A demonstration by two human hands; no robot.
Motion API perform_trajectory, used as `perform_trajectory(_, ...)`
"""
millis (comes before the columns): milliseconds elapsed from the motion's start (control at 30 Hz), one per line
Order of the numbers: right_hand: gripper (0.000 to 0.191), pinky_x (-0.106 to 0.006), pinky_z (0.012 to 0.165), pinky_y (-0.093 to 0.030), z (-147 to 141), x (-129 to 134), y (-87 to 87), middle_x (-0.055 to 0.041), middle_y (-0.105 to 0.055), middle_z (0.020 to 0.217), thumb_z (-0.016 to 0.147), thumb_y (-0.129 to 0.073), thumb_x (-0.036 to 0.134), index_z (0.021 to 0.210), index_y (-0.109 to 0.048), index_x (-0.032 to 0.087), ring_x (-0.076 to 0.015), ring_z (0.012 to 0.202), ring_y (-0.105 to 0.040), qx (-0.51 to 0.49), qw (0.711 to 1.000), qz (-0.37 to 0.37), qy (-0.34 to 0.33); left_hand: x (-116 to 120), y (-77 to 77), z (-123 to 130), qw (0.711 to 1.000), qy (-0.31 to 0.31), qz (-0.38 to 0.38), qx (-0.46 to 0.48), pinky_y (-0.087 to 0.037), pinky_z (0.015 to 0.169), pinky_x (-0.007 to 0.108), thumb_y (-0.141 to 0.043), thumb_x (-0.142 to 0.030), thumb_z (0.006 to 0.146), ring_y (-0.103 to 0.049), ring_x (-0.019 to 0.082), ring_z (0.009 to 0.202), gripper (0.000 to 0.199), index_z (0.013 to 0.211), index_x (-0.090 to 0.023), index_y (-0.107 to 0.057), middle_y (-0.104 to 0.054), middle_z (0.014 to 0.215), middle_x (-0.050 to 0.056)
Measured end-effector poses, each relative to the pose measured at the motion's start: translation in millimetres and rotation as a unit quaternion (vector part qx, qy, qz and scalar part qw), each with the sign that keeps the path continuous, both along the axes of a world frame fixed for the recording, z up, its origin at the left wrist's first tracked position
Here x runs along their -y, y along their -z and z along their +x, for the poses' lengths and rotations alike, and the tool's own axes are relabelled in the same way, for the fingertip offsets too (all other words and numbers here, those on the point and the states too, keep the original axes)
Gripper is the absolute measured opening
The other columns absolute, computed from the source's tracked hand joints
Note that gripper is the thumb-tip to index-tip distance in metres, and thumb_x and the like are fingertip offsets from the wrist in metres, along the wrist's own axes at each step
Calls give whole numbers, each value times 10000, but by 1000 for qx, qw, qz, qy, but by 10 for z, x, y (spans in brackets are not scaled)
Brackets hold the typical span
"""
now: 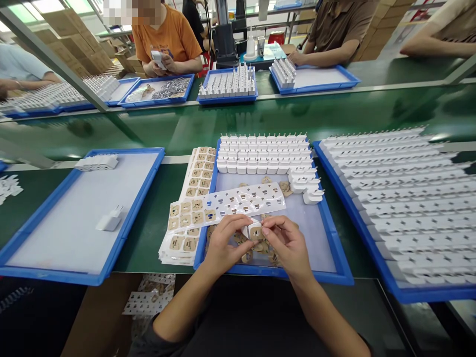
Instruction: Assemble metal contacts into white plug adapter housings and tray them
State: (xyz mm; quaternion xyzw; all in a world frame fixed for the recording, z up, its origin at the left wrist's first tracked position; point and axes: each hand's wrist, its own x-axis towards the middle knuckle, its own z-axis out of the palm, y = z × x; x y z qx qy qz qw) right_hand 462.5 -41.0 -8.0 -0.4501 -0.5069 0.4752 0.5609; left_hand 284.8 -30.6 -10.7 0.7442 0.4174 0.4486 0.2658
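Note:
Over the front of the middle blue tray [330, 248], my left hand [227, 244] is closed on a white adapter [246, 230]. A tan sticker [256, 232] lies against the adapter's near face. My right hand [288, 244] pinches the sticker's right edge between thumb and finger. Loose tan pieces [273, 255] lie in the tray below the hands. A partly used sticker sheet [245, 201] stretches across the tray's left edge, over a stack of sticker sheets [178, 243]. Rows of white adapters [260, 161] fill the back of the tray, pins up.
At the left, a blue-rimmed tray [111, 253] holds a few adapters. The right tray [372, 253] is packed with adapter rows. Beyond the green conveyor [156, 126], more trays stand and several people sit, one in an orange shirt [182, 42]. Used sheets [148, 300] lie below the table.

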Motion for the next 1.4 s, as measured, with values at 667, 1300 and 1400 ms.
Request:
perform_trajectory(667, 26, -291, 788, -533, -9, 23, 39, -13, -659, 876, 903, -662, 233, 911, -641, 248, -181, 894, -648, 103, 993, 45, 30, -4, -7, -6, 1000, 7, 25, -16, -552, 885, 365, -754, -197, 815, -641, 229, 1056, 377, 1167, -231, -624, -680, 1111, 88)
perform_trajectory(1300, 51, -289, 760, -528, -38, 23, 20, -6, -667, 875, 907, -649, 197, 913, -626, 242, -173, 850, -664, 143, 986, 75, 49, 4, 5, -13, 999, 7, 41, -31, -540, 903, 354, -744, -167, 818, -632, 214, 1057, 398, 1186, -233, -608, -663, 1125, 83)
perform_trajectory(1400, 52, -292, 746, -527, -47, 19, 14, -6, -668, 863, 907, -645, 190, 908, -622, 236, -171, 828, -665, 157, 982, 86, 57, 7, 7, -13, 998, 5, 45, -35, -544, 899, 361, -738, -170, 821, -634, 218, 1053, 389, 1181, -235, -609, -663, 1126, 85)
